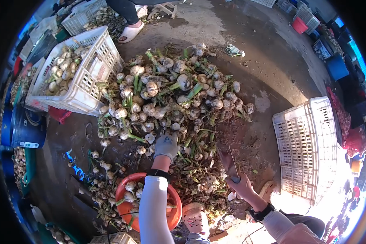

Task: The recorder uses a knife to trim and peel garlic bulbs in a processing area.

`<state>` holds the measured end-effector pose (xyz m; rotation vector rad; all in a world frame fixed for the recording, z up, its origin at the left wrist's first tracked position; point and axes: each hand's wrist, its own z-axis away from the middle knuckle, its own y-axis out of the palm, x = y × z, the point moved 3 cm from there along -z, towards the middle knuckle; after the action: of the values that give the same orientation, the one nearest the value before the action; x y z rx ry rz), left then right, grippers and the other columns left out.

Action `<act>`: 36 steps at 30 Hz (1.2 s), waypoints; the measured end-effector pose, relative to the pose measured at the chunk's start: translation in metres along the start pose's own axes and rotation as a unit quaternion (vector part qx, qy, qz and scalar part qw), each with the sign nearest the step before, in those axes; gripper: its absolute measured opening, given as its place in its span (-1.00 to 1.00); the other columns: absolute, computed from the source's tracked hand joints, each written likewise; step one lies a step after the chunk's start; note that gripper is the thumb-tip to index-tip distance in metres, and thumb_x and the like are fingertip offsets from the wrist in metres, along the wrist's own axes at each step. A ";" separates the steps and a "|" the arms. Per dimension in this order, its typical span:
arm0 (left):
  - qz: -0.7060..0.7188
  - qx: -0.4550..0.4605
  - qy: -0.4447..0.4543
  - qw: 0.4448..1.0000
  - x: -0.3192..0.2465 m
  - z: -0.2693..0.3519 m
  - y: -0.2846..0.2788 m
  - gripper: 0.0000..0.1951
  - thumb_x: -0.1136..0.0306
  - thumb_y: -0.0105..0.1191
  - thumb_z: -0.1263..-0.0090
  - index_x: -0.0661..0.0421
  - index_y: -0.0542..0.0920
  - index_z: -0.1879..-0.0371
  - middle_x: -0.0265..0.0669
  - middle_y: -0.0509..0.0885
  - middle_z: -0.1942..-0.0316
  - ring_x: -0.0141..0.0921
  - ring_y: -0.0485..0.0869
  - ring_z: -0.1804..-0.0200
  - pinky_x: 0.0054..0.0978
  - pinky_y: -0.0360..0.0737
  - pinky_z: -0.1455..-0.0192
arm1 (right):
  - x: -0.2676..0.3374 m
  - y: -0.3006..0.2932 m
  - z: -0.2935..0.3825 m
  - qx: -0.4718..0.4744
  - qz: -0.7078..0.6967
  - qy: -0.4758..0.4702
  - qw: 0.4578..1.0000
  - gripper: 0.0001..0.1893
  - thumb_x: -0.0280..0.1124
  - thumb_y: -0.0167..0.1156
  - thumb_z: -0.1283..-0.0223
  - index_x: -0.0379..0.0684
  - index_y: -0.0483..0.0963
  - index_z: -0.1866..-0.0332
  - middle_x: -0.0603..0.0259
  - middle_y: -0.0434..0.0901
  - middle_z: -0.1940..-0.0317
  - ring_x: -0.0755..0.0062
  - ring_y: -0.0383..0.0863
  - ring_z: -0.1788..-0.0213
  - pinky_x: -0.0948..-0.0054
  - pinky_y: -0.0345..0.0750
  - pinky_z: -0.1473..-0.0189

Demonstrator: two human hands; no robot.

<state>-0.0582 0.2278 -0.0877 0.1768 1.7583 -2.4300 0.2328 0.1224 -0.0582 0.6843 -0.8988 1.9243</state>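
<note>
A large heap of garlic bulbs with green stems (170,88) lies on the wet floor before me. My left hand (166,147), in a grey work glove, reaches to the heap's near edge among bulbs and cut stems. Its fingertips are partly hidden, so whether they grip a bulb is unclear. My right hand (242,185), apparently bare, holds a knife (231,163) by its handle, the broad blade pointing away from me. Beneath my left forearm stands an orange plastic bucket (178,202) with several bulbs inside. Leaf and stem trimmings (204,186) cover the floor between both arms.
At left, a tilted white plastic crate (94,67) holds bulbs; a blue barrel (30,128) stands nearer. White crates (294,152) stand at right. Another person's slippered foot (131,33) is beyond the heap. A crushed plastic bottle (234,50) lies on the floor.
</note>
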 end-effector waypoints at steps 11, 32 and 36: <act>0.556 -0.029 -0.057 0.828 0.027 0.069 -0.015 -0.49 0.45 0.11 -0.27 0.18 0.32 -0.23 -0.32 0.54 -0.02 -0.46 0.53 0.00 -0.51 0.47 -0.04 | 0.030 0.003 -0.004 -0.023 0.037 0.023 0.999 -0.74 -0.30 0.25 -0.13 -0.25 0.50 0.16 0.40 0.50 0.59 0.73 0.48 0.54 0.60 0.41 0.53; 0.931 0.045 -0.039 0.359 -0.056 0.180 -0.033 -0.26 0.50 0.13 -0.25 0.08 -0.03 -0.34 0.01 0.38 -0.18 -0.27 0.49 -0.13 -0.42 0.45 -0.20 | 0.134 0.030 0.050 0.002 0.259 -0.411 0.874 -0.88 -0.54 0.21 0.17 -0.13 0.46 0.45 0.25 0.53 0.55 0.27 0.57 0.55 0.37 0.49 0.55; 0.976 0.034 0.011 0.217 -0.057 0.183 -0.032 -0.23 0.49 0.04 -0.33 0.08 -0.17 -0.39 0.09 0.35 -0.22 -0.20 0.52 -0.13 -0.41 0.47 -0.22 | 0.134 0.038 0.056 0.011 0.275 -0.418 0.866 -0.76 -0.54 0.23 0.34 -0.10 0.45 0.42 0.29 0.49 0.55 0.23 0.55 0.51 0.33 0.49 0.51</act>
<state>-0.0105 0.0663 0.0091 1.2755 0.0921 -0.2737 0.1438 0.1287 0.0630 1.4573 -1.7573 2.1202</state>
